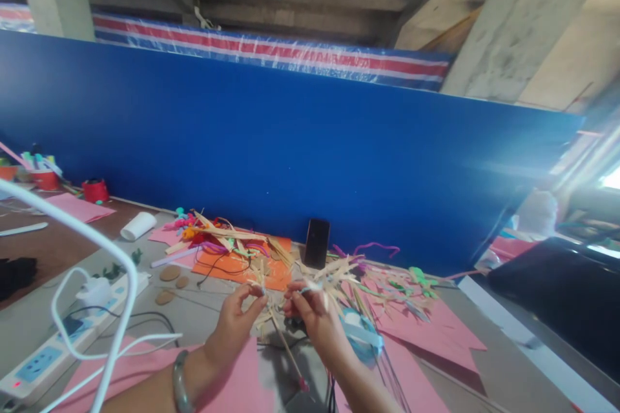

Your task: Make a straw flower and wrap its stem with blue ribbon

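Low in the middle of the view, my left hand [237, 316] pinches a small pale strip between thumb and fingers; a bangle is round that wrist. Just to its right, my right hand [312, 313] has its fingers closed on a whitish strip, blurred at the fingertips. Between and below the hands a thin stick [288, 347] with a dark pink tip slants down, with pale straw-like pieces at its upper end. Beside my right wrist is a roll of light blue ribbon [362, 339]. Straw-coloured strips [339, 274] lie behind my right hand.
A black phone [317, 243] leans on the blue partition [290, 142]. Orange paper [227, 266] holds craft scraps. Pink sheets [436, 329] lie right. At left are a power strip [41, 361], a white cable [126, 310] arching close to the camera, and a white paper cup [138, 226].
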### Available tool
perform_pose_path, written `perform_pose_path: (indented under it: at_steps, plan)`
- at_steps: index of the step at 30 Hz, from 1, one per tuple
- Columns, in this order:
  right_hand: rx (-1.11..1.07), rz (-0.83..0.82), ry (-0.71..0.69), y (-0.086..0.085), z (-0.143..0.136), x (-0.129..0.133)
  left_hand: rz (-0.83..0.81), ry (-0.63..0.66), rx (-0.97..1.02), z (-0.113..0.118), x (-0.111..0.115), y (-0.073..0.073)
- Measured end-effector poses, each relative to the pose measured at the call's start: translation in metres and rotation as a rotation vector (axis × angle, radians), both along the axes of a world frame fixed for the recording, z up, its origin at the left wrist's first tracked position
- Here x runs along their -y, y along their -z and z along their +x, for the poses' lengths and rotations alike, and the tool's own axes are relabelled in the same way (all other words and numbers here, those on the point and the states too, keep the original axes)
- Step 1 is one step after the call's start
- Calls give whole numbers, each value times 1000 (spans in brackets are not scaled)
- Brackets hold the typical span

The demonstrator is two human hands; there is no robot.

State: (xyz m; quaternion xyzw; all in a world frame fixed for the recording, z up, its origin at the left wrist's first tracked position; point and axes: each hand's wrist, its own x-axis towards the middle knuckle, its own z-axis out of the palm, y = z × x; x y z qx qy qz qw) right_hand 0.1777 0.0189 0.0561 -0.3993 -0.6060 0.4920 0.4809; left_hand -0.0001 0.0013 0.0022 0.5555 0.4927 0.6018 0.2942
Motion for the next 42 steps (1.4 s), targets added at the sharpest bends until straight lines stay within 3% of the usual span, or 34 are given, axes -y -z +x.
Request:
perform_pose_path:
  at_steps: [8,16,20,27,31,37,42]
  plan:
    - [4,-196,-70,21,-5,-4,-112,49,265,3,4,-15]
    - [-122,-270,-129,19,-3,1,-71,185,214,2,10,-19]
    - [-94,-227,-171,21,-1,0,-102,175,282,2,9,-23]
    - [-101,-147,-205,28,-5,1,-198,208,412,7,12,-45]
    - [-98,-190,-230,26,-8,4,-234,196,476,8,10,-41]
    - [-80,-258,-237,26,-11,7,-293,332,569,7,5,-22]
    - [-86,-265,-188,20,-10,10,-313,414,645,6,7,-24]
